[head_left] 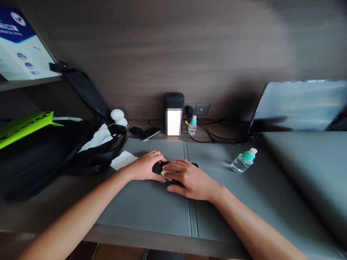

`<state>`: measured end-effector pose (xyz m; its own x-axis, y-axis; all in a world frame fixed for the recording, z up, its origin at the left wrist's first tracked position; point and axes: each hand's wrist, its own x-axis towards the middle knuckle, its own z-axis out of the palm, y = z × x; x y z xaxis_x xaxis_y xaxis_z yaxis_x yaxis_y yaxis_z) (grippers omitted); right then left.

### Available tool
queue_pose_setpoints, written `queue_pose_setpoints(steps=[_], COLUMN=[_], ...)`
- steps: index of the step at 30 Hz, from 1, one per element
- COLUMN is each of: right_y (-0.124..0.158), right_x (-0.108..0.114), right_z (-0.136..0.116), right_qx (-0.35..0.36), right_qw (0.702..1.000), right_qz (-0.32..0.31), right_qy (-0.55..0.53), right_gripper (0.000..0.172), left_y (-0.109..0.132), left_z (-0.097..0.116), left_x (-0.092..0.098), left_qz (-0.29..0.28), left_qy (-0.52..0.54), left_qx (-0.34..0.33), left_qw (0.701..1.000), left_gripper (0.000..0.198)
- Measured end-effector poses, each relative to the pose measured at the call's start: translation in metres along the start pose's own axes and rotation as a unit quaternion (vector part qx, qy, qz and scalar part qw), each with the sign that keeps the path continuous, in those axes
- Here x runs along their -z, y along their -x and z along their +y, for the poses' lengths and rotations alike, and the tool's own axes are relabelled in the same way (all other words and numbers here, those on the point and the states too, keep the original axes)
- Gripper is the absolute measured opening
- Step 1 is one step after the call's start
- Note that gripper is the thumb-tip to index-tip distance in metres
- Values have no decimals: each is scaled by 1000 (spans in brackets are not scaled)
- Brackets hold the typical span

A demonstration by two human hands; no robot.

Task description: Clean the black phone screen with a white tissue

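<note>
A dark, flat object that looks like a phone (195,165) lies on the grey desk mat (151,206). My left hand (145,167) grips its left end between thumb and fingers, with a ring on one finger. My right hand (187,177) lies over the middle of it, fingers pressing a crumpled white wipe (165,174) onto its surface. Most of the wipe and much of the phone are hidden under my fingers. To the left of my left hand lies a white sheet of tissue (123,160).
Clear bottles with teal collars stand right (242,161) and by the wall (192,126). Behind are a black speaker-like device (174,99), another phone (149,133) and cables (208,133). A black backpack (51,151) sits left; a monitor (298,104) stands right.
</note>
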<state>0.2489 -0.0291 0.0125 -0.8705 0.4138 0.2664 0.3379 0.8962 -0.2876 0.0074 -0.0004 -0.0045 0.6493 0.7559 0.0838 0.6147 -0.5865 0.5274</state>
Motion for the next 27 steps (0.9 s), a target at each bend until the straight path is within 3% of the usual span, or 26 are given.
queue_pose_setpoints(steps=[16,22,27], right_y=[4,1,2], right_x=[1,-1,2], right_z=[3,0,1], right_qx=[-18,-31,-49], right_qw=[1000,999,999], right_qz=[9,6,3], right_qy=[-23,-16,-12], right_gripper=[27,37,28], left_y=[0,0,0], left_z=[-1,1,0], left_x=[-1,1,0], left_qz=[2,-1,-2], left_qy=[-3,0,-2], left_qx=[-3,1,-2], left_qw=[1000,1000,1000], left_gripper=[62,59,59])
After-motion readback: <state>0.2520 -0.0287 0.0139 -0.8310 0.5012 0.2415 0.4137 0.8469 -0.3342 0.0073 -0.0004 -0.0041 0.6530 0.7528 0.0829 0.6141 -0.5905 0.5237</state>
